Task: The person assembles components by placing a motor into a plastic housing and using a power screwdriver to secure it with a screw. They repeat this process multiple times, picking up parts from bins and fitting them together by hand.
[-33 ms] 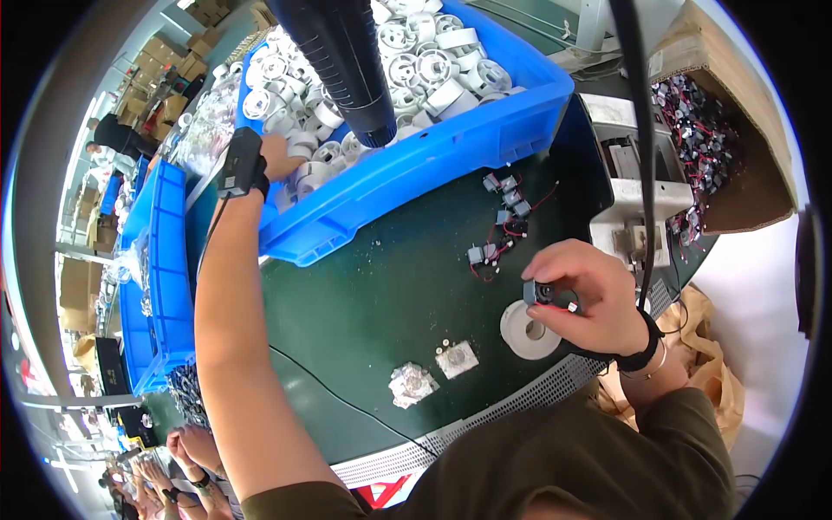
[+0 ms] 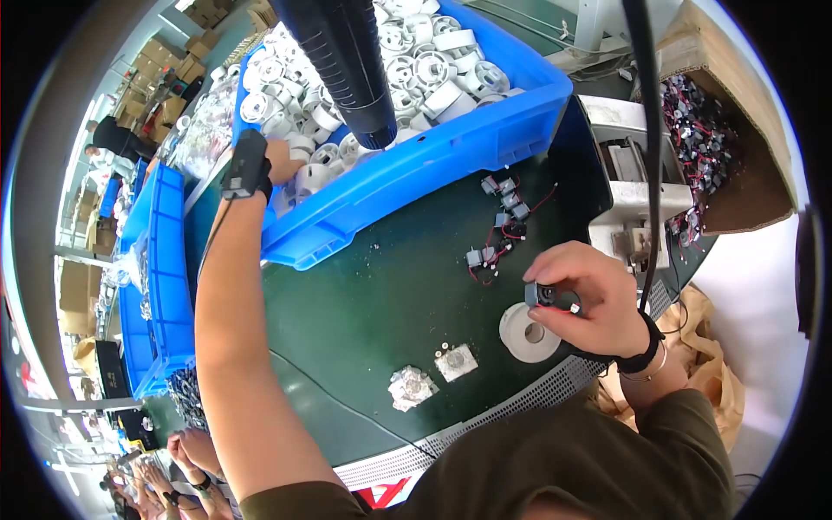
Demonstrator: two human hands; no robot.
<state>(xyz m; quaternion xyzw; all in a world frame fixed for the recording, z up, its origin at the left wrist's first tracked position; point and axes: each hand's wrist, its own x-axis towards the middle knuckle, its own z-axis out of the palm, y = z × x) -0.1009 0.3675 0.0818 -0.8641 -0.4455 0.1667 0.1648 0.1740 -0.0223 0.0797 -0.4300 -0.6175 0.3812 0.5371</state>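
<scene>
My right hand [image 2: 598, 295] pinches a small grey and black motor [image 2: 536, 295] between thumb and fingers. Its red lead and a small white connector show by the palm. Just below that hand, a white ring-shaped roll [image 2: 529, 334] lies on the green table. My left hand [image 2: 280, 162] reaches over the near left side of a big blue bin [image 2: 407, 165]. Its fingertips are down among white round plastic housings [image 2: 433, 69], and whether they grip one is hidden. A black device [image 2: 246, 165] is strapped on the left wrist.
Several loose motors [image 2: 503, 217] with red wires lie on the green table [image 2: 347, 303]. Two whitish lumps [image 2: 412, 388] sit near its front edge. A black cylindrical tool [image 2: 347, 69] hangs over the bin. At right stand a metal fixture [image 2: 637, 208] and a cardboard box [image 2: 754, 191] of motors.
</scene>
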